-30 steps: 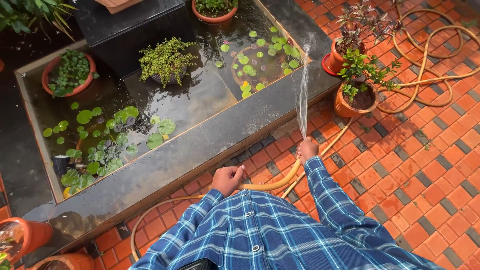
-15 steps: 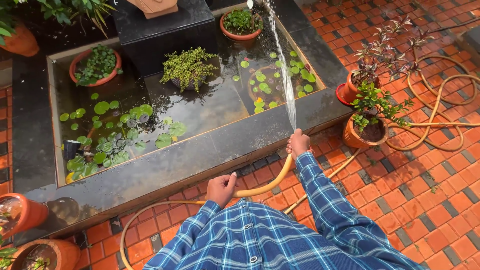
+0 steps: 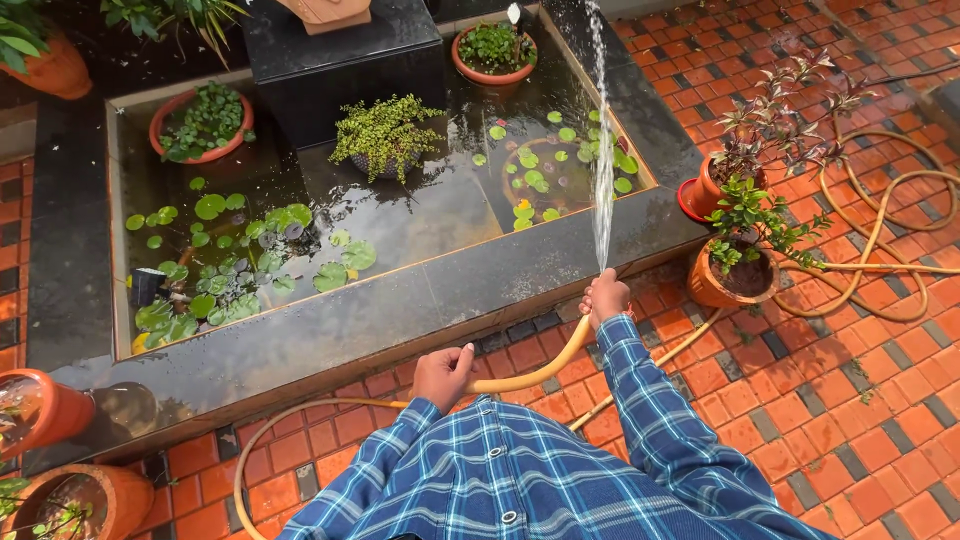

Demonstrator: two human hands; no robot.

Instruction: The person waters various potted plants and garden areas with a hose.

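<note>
My right hand [image 3: 604, 297] grips the end of a yellow garden hose [image 3: 540, 368] and a jet of water [image 3: 601, 170] shoots from it up over the pond [image 3: 400, 215]. My left hand [image 3: 443, 375] holds the same hose farther back, near my chest. The hose curves down to the left over the brick paving and loops away on the right [image 3: 880, 250]. The pond holds dark water, green lily pads [image 3: 215, 270] and potted plants. Blue checked sleeves cover both my arms.
A dark stone rim [image 3: 400, 310] edges the pond. Two terracotta pots with plants [image 3: 735, 270] stand on the orange brick paving [image 3: 850, 400] to the right. More clay pots [image 3: 40, 410] sit at the lower left. A black plinth [image 3: 340, 60] rises at the pond's back.
The water jet has swung slightly right, now falling nearer the pond's right end. My right hand has dropped a little lower in view; the left hand keeps its hold.
</note>
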